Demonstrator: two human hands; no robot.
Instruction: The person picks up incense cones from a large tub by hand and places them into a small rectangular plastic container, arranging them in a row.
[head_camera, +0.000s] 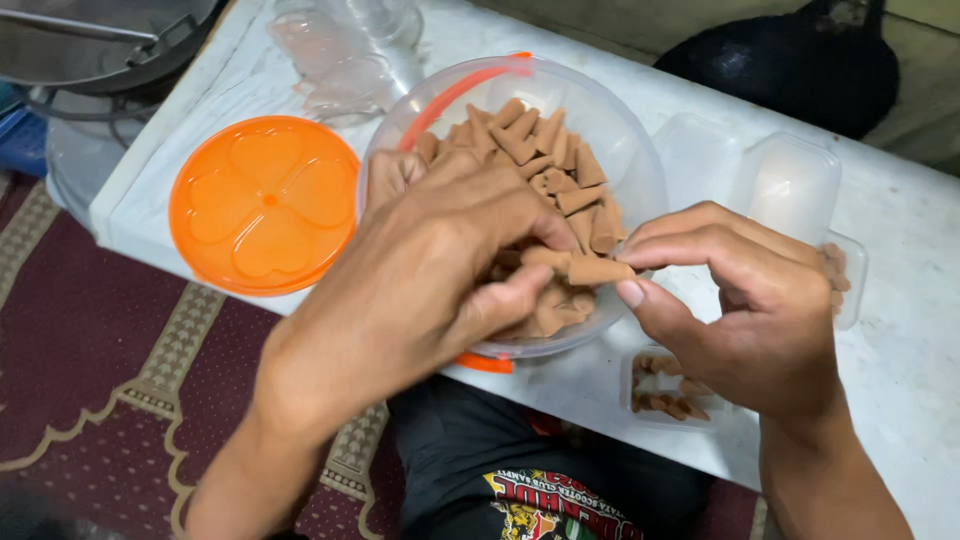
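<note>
Head view: left hand (440, 270) dipped into clear tub (640, 170) on white surface (900, 350), fingers curled among brown cones (545, 150); right hand (745, 300) pinching one cone (597, 270) at the rim; tub mostly full, small tray (668, 395) part-filled, other trays (790, 180) empty, orange lid (265, 205) aside.

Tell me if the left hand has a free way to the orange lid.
Probably yes. The orange lid lies bare on the table beside the tub, just left of the left hand, with nothing between them.
</note>
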